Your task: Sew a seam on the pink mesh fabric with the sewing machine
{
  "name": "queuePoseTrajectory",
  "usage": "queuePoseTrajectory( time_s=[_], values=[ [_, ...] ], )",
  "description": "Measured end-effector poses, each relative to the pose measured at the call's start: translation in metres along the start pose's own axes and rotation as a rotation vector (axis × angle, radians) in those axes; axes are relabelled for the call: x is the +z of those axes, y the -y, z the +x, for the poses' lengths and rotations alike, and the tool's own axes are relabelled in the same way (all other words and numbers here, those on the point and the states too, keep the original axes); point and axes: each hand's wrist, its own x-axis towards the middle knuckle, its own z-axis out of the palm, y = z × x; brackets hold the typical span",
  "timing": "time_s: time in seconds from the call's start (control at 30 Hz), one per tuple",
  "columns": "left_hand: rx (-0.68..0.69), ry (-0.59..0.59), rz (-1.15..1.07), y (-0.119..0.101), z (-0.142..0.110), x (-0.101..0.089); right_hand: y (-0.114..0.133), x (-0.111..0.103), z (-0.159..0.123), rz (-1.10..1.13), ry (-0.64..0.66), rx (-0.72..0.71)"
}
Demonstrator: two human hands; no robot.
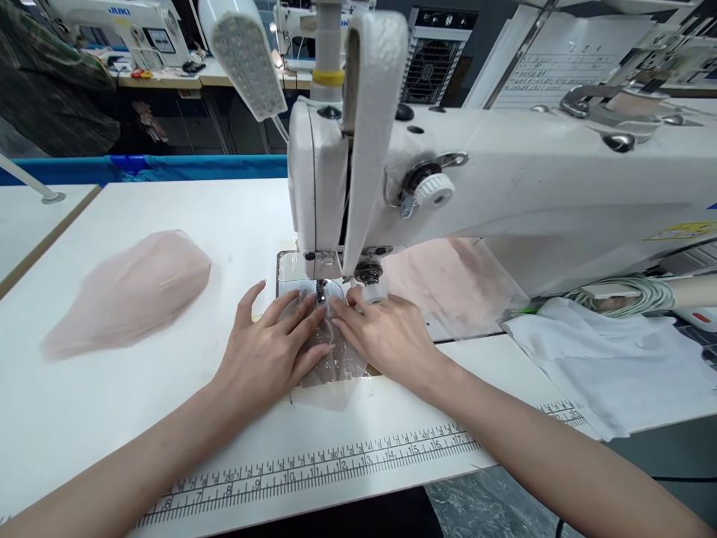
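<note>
Your left hand lies palm down and well spread, with its fingertips just beside the foot and its thumb reaching over the sheer piece. It presses and does not grip, I think so that the piece stays flat. Your right hand comes from the other side, its fingers partly bent and the tips near the same foot; I cannot tell if they pinch an edge or only press. With one hand at each side, you probably can steer the piece and keep it from wrinkling.

The sheer piece is below and between your hands, at the front of the machine. Whether it is cloth or film, I cannot say.

One pink piece lies on the table to your left, well apart from the needle area, perhaps so that it is within reach. Another pink layer lies under the machine's arm, at the right. The white cloth is bunched farther right, outside the working place.
</note>
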Motion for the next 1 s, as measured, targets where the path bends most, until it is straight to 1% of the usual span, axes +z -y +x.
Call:
queuePoseTrajectory(
  time_s=[0.1,0.17,0.23,0.3,0.33,0.37,0.4,0.43,0.53,0.57,0.63,0.73,0.8,0.87,0.9,0.93,1.0],
  values=[
    [0.012,0.003,-0.005,0.001,0.0,-0.003,-0.004,-0.01,-0.003,0.053,0.035,-0.006],
    [0.004,0.018,-0.051,-0.001,-0.001,-0.013,-0.009,-0.023,-0.006,0.155,0.074,-0.023],
    [-0.011,0.102,-0.159,-0.005,-0.003,-0.027,-0.015,-0.036,-0.01,0.321,0.171,-0.068],
    [-0.019,0.268,-0.276,-0.012,-0.006,-0.041,-0.018,-0.045,-0.012,0.459,0.31,-0.13],
    [-0.02,0.333,-0.294,-0.015,-0.008,-0.045,-0.019,-0.048,-0.013,0.499,0.362,-0.151],
    [-0.01,0.371,-0.289,-0.019,-0.009,-0.047,-0.02,-0.049,-0.013,0.527,0.401,-0.169],
    [0.002,0.384,-0.261,-0.021,-0.01,-0.047,-0.02,-0.049,-0.013,0.546,0.419,-0.178],
    [0.016,0.371,-0.215,-0.024,-0.01,-0.043,-0.019,-0.048,-0.013,0.561,0.421,-0.18],
    [0.066,0.238,-0.078,-0.025,-0.006,-0.026,-0.019,-0.044,-0.011,0.609,0.373,-0.14],
    [0.082,0.189,-0.07,-0.023,-0.003,-0.021,-0.018,-0.043,-0.01,0.629,0.357,-0.115],
    [0.084,0.141,-0.149,-0.018,0.001,-0.012,-0.018,-0.043,-0.009,0.673,0.352,-0.069],
    [0.0,0.155,-0.35,-0.01,0.006,-0.01,-0.017,-0.045,-0.009,0.7,0.358,-0.042],
    [-0.092,0.19,-0.439,-0.006,0.008,-0.013,-0.015,-0.044,-0.009,0.677,0.34,-0.071],
    [-0.196,0.233,-0.487,-0.003,0.012,-0.018,-0.013,-0.04,-0.01,0.63,0.294,-0.097],
    [-0.242,0.251,-0.503,-0.002,0.014,-0.02,-0.013,-0.037,-0.01,0.601,0.248,-0.1],
    [-0.272,0.266,-0.52,0.0,0.018,-0.023,-0.013,-0.034,-0.01,0.576,0.173,-0.09],
    [-0.288,0.301,-0.575,0.004,0.024,-0.029,-0.014,-0.028,-0.01,0.554,-0.03,-0.05]
  ],
)
